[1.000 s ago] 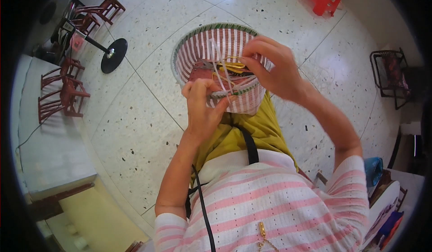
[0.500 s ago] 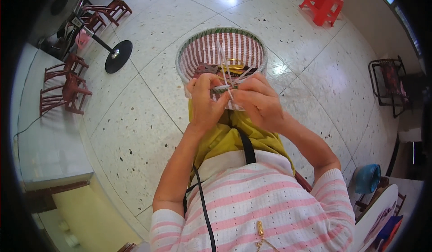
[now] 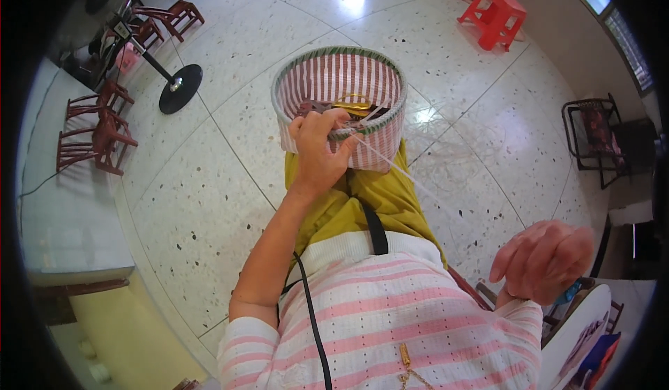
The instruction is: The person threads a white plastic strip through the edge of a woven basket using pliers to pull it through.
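Round red-and-white striped woven basket [image 3: 338, 76] over mustard-yellow trousers [image 3: 325, 210], apparently woven throughout, with green-and-grey rim [image 3: 346, 50] largely bound, pinched along its near edge by the closed left hand [image 3: 321, 154], but with thin white plastic strip [image 3: 402, 170] seemingly unfastened, stretched out and apparently gripped by the curled right hand [image 3: 544, 262].

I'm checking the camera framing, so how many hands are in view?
2: the left hand pinching the near rim of the striped basket, and the right hand, apart from the basket at lower right.
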Available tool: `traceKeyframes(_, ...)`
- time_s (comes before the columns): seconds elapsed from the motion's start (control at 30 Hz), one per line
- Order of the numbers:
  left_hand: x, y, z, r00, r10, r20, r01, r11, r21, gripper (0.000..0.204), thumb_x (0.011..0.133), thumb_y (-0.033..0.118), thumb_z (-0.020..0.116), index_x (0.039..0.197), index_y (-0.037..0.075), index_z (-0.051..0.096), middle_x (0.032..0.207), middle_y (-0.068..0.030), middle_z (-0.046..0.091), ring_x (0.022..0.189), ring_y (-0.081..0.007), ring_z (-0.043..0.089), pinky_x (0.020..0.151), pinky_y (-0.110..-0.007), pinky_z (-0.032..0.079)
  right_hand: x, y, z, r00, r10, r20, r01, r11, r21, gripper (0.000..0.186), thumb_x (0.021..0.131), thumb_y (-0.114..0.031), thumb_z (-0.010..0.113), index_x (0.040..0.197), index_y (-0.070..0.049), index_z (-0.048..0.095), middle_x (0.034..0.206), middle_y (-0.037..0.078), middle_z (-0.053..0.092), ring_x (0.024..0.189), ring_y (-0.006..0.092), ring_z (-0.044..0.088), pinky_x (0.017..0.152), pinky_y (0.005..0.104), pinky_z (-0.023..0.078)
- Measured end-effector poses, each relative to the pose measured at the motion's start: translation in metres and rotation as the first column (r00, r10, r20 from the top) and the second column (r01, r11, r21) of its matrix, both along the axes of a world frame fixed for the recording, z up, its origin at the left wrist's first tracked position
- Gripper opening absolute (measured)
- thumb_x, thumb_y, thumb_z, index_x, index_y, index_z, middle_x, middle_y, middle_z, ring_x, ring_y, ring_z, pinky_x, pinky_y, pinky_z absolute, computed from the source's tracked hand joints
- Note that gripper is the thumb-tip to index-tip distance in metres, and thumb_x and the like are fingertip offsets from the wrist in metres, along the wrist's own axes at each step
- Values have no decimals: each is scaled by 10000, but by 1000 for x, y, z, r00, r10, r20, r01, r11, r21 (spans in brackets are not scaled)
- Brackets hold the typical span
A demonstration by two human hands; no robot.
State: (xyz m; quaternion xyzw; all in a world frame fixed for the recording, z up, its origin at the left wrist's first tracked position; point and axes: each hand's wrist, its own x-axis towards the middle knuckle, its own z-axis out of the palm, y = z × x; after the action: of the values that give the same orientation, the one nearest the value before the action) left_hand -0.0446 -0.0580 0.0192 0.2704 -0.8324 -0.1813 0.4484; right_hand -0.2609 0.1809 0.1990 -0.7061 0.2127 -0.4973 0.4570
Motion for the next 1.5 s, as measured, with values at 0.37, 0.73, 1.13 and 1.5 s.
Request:
traceKeyframes(0.37, 22, -9, 8, 986, -154, 69, 153, 988, 23, 222, 828, 231, 791, 991, 93, 728, 874, -15, 672, 867, -205, 583, 931, -372, 324, -58, -193, 17, 674, -700, 237, 711, 702, 49, 139, 1001, -122, 604, 1035, 0, 544, 778, 126, 645, 652, 190, 666, 564, 290, 574)
traceKeyframes(0.73, 24, -9, 6, 993, -109, -43, 115, 983, 144, 176, 872, 227, 764, 843, 56, 734, 739, -17, 642, 780, -191, 551, 833, -357, 380, -68, -312, -95, 825, -564, 30, 533, 795, 291, 316, 1032, -100, 517, 1239, 138, 543, 1158, 283, 659, 1093, 345, 686, 1020, 405, 564)
traceKeyframes(1.13, 25, -1, 19, 976, -152, 154, 139, 986, 94, 230, 861, 271, 756, 953, 67, 701, 829, -30, 597, 873, -214, 548, 944, -379, 306, 14, -296, -113, 842, 91, -532, 227, 835, 502, 183, 824, -73, 758, 942, 65, 742, 813, 114, 730, 717, 133, 710, 640, 236, 584)
traceKeyframes(1.5, 21, -1, 12, 981, -100, 165, 93, 995, 48, 201, 807, 159, 783, 943, 70, 665, 843, -35, 611, 889, -225, 562, 939, -378, 311, 14, -286, -136, 830, 411, -376, 44, 624, 780, 130, 763, 5, 732, 890, 18, 755, 753, 51, 704, 615, 85, 608, 529, 234, 471)
